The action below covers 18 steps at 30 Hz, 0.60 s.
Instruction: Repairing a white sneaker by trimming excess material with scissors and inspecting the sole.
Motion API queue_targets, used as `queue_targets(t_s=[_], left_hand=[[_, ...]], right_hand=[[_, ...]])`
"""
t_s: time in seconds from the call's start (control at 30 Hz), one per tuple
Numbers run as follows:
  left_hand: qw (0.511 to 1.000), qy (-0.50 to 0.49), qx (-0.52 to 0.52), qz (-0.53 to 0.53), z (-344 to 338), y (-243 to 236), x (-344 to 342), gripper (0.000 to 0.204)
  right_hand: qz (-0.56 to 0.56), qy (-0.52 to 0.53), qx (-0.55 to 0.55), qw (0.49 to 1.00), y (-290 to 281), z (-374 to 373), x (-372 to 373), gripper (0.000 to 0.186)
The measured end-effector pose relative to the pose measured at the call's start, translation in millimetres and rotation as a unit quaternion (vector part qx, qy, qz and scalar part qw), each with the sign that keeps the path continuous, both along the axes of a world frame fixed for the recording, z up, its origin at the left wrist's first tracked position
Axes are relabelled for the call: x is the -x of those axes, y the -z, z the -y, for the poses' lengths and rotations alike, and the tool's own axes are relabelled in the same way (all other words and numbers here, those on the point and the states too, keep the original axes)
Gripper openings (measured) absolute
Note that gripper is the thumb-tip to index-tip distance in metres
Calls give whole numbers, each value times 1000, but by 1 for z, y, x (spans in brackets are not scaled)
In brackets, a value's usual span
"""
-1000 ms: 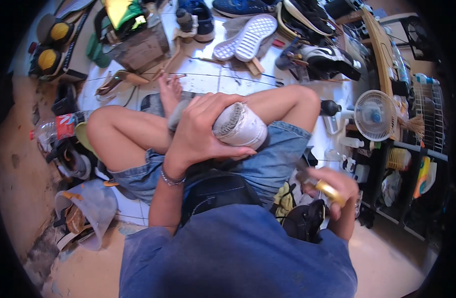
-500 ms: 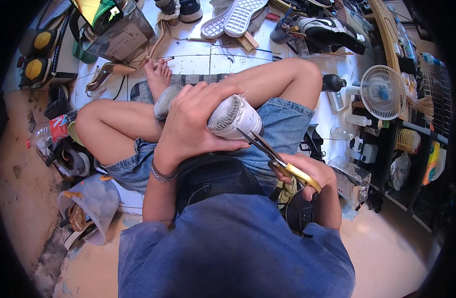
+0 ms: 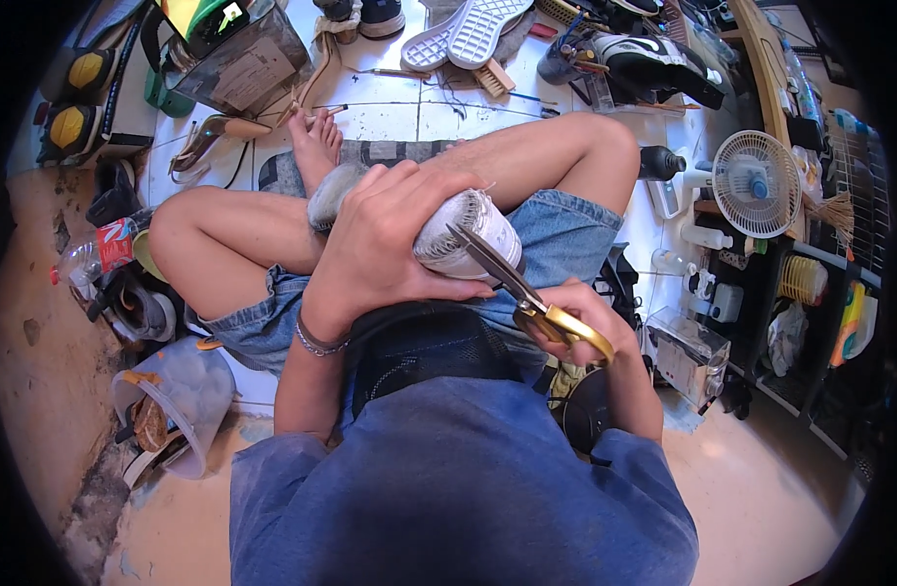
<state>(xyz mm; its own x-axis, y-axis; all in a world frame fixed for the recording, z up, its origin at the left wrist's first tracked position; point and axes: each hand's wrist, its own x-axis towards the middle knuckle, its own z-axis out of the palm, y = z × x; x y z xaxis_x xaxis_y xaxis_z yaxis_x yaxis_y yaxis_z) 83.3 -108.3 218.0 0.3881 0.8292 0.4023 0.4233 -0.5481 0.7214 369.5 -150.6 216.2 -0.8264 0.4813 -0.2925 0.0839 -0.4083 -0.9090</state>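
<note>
My left hand (image 3: 380, 225) is wrapped around a white and grey shoe upper (image 3: 468, 234) with no sole on it, held above my lap. Its rounded end faces me, and loose threads or stitches run along the edge of the grey underside. In my right hand (image 3: 590, 313) is a pair of scissors (image 3: 494, 262) with gold handles and dark blades. The blades point up and left, lying across the rounded end of the upper. Whether the tips touch it, I cannot tell. My left hand covers the middle of the upper.
Pale shoe soles (image 3: 476, 34), a wooden brush (image 3: 493, 78) and a black-and-white shoe (image 3: 653, 63) lie ahead on the tiles. A small fan (image 3: 757, 184) stands at the right. To the left are a plastic bottle (image 3: 102, 250) and a translucent bucket (image 3: 189, 391).
The scissors have moved up and left, their tips now over the upper's grey underside instead of by its white side. My right hand has shifted left with them; my left hand keeps its hold.
</note>
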Motion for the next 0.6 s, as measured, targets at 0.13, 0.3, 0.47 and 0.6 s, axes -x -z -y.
queue_targets(t_s=[0.13,0.3,0.47,0.6], left_hand=[[999,44,12,-18,2,9,-9,75],[996,66,48,-37,8,15,-16,72],[998,46,36,-1,5,11,-4,72],[998,41,37,7,6,8,-4,69]], right_hand=[[12,85,-139,987,-10,-3,11,61],[-225,162,-110,955,-52,-1,5,77],[27,78,-33,996,-52,1,-31,109],[83,-69,3,994,-20,9,-47,113]])
